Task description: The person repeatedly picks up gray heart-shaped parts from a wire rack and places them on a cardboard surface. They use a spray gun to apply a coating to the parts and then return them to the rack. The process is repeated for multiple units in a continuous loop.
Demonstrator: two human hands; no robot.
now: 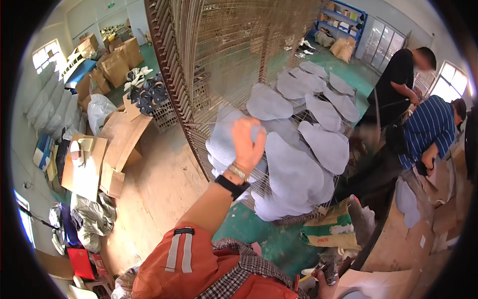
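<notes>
So, head cam view: there's a big wire rack [172, 74] with a bunch of flat gray pieces [291, 167] spread across its wires, lots of them overlapping, all kinda rounded and wavy along the edges. The left hand [247, 144] is right over the ones on the near left side, fingers curled with the thumb off to the right. Bit of gray shows between thumb and fingers, but honestly can't tell if it's pinching a piece or just hovering over one. That wrist has a metal bracelet [238, 173] and a black strap [230, 188] on it, and the sleeve [164, 254] is orange with two pale stripes.

Right hand [326, 290] is way down at the bottom edge, next to some dark, shiny stuff. It's partly cut off, so no clue whether it's closed on anything. A green and yellow sack [326, 231] lies just above it, and to the right another gray piece [407, 204] sits on some cardboard [398, 249]. Two other people over on the right: one in a black shirt [401, 67], one in a striped blue shirt [428, 129], bent over.
</notes>
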